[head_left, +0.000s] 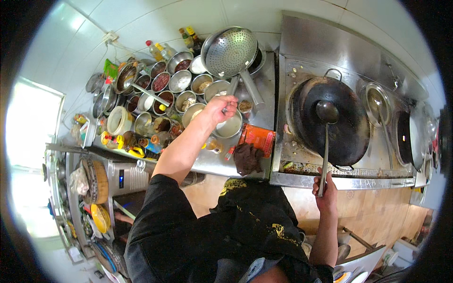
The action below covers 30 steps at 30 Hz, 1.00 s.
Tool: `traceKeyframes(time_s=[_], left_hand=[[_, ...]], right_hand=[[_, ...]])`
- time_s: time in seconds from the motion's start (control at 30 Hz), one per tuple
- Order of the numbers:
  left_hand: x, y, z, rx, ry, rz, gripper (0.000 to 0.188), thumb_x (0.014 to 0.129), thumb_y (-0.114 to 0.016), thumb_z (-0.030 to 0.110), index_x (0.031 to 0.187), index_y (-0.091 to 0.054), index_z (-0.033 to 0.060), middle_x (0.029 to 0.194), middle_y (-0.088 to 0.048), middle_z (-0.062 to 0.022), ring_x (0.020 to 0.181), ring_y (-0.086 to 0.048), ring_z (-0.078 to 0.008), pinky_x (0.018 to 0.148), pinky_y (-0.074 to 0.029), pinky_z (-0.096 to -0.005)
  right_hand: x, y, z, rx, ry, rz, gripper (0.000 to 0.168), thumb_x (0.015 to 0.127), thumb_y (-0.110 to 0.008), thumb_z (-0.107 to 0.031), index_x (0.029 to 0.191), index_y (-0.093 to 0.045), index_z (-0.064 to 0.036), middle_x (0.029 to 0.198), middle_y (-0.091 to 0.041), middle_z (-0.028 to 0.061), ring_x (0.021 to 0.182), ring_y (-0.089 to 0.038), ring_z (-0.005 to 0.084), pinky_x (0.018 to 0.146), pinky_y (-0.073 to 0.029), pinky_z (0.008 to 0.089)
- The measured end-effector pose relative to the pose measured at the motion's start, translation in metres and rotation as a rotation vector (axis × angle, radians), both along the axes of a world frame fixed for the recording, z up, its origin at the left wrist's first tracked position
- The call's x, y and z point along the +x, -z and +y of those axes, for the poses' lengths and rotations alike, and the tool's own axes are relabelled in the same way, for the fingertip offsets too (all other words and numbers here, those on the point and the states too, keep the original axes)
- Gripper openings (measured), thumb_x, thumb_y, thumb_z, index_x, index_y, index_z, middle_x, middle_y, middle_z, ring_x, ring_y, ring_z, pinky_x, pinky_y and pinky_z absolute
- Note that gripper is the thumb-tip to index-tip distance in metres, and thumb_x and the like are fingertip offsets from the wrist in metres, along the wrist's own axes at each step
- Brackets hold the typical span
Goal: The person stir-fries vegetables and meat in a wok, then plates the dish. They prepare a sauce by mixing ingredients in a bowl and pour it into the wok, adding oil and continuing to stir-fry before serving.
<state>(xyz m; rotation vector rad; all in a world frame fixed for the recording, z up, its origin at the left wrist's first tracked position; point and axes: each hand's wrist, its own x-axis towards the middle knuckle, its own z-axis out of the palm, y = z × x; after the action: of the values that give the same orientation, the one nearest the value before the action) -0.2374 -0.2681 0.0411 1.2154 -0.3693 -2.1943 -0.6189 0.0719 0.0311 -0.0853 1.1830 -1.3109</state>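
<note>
My left hand (pixel 222 109) is curled around the lower end of a metal handle (pixel 233 85), which runs up under a perforated metal strainer (pixel 230 51). The strainer's own wide handle (pixel 253 90) lies just to the right of it. What the held handle belongs to is partly hidden. Below this hand is a metal bowl with pale contents (pixel 229 126). My right hand (pixel 326 191) grips the long handle of a metal ladle (pixel 327 112) near its end. The ladle's bowl rests over the inside of a black wok (pixel 345 131) on the steel stove.
Seasoning bowls (pixel 180 81) and bottles (pixel 155 51) crowd the left counter. A dark cloth (pixel 248 159) and a red packet (pixel 262 139) lie near its edge. Right of the wok sits a metal pan (pixel 378 100) with a ladle. Part of another person's arm (pixel 124 218) shows at lower left.
</note>
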Motion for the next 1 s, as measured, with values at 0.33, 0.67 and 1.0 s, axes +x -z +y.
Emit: traceKeyframes(time_s=[0.33,0.67,1.0], left_hand=[[0.11,0.001,-0.003,0.008,-0.241,-0.328,0.019,0.091,-0.056,0.002,0.074,-0.05,0.008,0.061,-0.043,0.0004,0.047,-0.038,-0.0083,0.039,-0.026,-0.0223],[0.176,0.045,-0.017,-0.177,0.07,-1.105,0.033,0.092,-0.068,0.028,0.097,-0.058,-0.0025,0.076,-0.062,-0.0125,0.063,-0.065,-0.0226,0.05,-0.051,-0.0386],[0.07,0.071,-0.185,-0.781,0.328,-1.219,0.03,0.096,-0.059,0.026,0.11,-0.053,0.0001,0.095,-0.056,-0.0109,0.081,-0.056,-0.0219,0.071,-0.042,-0.0367]], right_hand=[[-0.054,0.041,0.05,0.224,0.086,0.057,0.046,0.104,-0.046,-0.048,0.123,-0.057,-0.007,0.093,-0.062,0.0039,0.077,-0.057,0.0139,0.061,-0.043,0.0265],[-0.081,0.09,0.119,0.364,0.15,-0.008,0.045,0.102,-0.053,-0.044,0.122,-0.063,-0.005,0.087,-0.063,0.0049,0.071,-0.057,0.0143,0.056,-0.042,0.0269],[-0.071,0.09,0.174,0.491,0.332,0.197,0.039,0.099,-0.06,-0.036,0.118,-0.062,-0.002,0.086,-0.064,0.0086,0.067,-0.059,0.0164,0.054,-0.046,0.0288]])
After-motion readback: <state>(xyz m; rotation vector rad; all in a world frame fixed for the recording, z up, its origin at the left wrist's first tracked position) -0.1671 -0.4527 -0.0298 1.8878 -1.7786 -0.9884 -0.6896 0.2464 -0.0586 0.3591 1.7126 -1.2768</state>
